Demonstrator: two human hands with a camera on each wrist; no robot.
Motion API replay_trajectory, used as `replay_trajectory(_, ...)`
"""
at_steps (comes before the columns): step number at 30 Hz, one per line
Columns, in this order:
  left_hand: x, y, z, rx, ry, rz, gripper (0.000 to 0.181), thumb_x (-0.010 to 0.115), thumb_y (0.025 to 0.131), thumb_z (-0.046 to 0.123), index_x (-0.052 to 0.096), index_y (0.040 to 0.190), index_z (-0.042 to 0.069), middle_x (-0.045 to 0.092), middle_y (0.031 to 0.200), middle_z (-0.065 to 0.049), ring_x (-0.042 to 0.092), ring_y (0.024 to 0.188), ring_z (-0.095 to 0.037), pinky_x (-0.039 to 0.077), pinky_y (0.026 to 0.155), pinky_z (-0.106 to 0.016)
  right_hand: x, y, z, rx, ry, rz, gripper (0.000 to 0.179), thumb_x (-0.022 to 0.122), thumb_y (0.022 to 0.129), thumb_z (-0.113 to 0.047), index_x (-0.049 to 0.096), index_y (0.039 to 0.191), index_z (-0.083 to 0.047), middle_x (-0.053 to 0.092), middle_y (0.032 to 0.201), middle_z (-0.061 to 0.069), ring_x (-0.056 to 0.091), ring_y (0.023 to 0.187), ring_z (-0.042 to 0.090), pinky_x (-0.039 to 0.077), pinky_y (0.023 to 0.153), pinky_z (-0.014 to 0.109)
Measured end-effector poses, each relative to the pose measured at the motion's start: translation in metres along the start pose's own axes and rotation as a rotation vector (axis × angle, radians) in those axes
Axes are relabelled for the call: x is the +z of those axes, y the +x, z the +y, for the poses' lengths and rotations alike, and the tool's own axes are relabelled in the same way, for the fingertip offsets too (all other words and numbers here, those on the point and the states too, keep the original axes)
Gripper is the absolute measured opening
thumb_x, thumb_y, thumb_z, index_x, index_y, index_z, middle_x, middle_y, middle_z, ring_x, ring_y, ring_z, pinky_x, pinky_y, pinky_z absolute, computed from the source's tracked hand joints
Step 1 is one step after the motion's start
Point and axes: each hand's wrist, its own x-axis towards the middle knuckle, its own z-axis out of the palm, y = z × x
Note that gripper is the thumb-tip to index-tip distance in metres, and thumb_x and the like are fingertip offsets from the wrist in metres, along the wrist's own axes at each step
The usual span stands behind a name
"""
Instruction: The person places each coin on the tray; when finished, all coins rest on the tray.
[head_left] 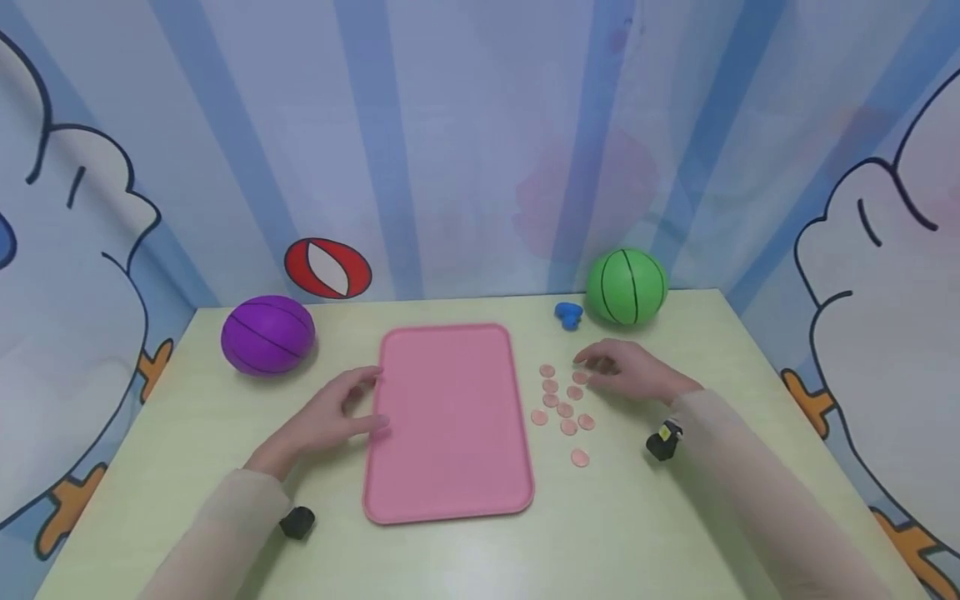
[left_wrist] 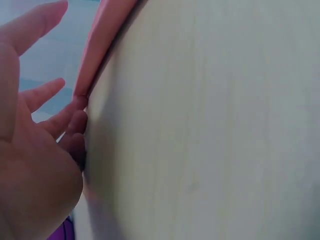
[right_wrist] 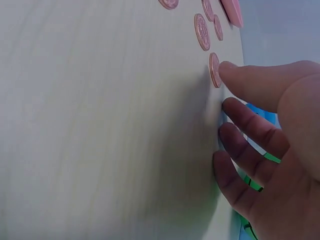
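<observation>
A pink tray (head_left: 450, 425) lies flat on the table, long side toward me. At its left edge is my left hand (head_left: 326, 417), thumb over the rim and fingers relaxed; in the left wrist view, fingertips meet the tray's side (left_wrist: 97, 47). To the right of the tray, several copper-pink coins (head_left: 565, 409) lie scattered flat. My right hand (head_left: 633, 372) hovers low at the far right of these coins, its fingers loosely bent and apart from the thumb. In the right wrist view the thumb tip overlaps the nearest coin (right_wrist: 214, 70), and the fingertips are close to the tabletop.
A purple ball (head_left: 268, 336) sits at the back left and a green ball (head_left: 627, 287) at the back right. Beside the green one is a small blue object (head_left: 569, 315). A striped curtain (head_left: 465, 150) with cartoon figures hangs behind the table (head_left: 480, 558).
</observation>
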Motion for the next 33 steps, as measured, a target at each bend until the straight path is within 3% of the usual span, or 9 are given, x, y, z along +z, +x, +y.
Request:
replay_trajectory(7, -0.002, -0.002, -0.007, -0.032, -0.077, -0.066, 0.1, 0.09, 0.081, 0.04, 0.037, 0.162, 0.018, 0.036, 0.165, -0.01, 0.033, 0.151, -0.039, 0.022, 0.126, -0.064, 0.003, 0.003, 0.0, -0.042, -0.023, 0.001, 0.023, 0.075, 0.098, -0.013, 0.077, 0.121, -0.01, 0.07, 0.116, 0.004, 0.064, 0.107, 0.024, 0.056, 0.099, 0.047)
replay_trajectory(14, -0.007, -0.001, -0.009, 0.0, -0.115, -0.121, 0.105, 0.097, 0.073, 0.036, 0.039, 0.161, 0.025, 0.033, 0.167, -0.004, 0.025, 0.157, -0.036, 0.014, 0.126, -0.068, 0.003, 0.003, -0.001, -0.045, -0.053, 0.005, 0.019, 0.074, 0.098, -0.012, 0.078, 0.117, -0.011, 0.07, 0.112, 0.004, 0.063, 0.106, 0.024, 0.054, 0.099, 0.049)
replay_trajectory(23, -0.009, -0.004, -0.022, 0.011, -0.109, -0.128, 0.111, 0.1, 0.068, 0.034, 0.039, 0.161, 0.027, 0.038, 0.165, -0.002, 0.032, 0.152, -0.036, 0.013, 0.125, -0.071, 0.002, 0.008, -0.004, -0.069, -0.084, -0.025, 0.017, 0.074, 0.097, -0.011, 0.079, 0.113, -0.012, 0.07, 0.109, 0.003, 0.063, 0.102, 0.022, 0.054, 0.097, 0.047)
replay_trajectory(33, -0.008, -0.005, -0.021, 0.018, -0.084, -0.115, 0.111, 0.101, 0.066, 0.033, 0.041, 0.16, 0.026, 0.039, 0.164, -0.004, 0.035, 0.15, -0.036, 0.017, 0.125, -0.069, 0.001, 0.013, -0.006, -0.077, -0.122, -0.048, 0.013, 0.073, 0.097, -0.009, 0.077, 0.108, -0.013, 0.069, 0.104, 0.002, 0.062, 0.098, 0.021, 0.056, 0.092, 0.043)
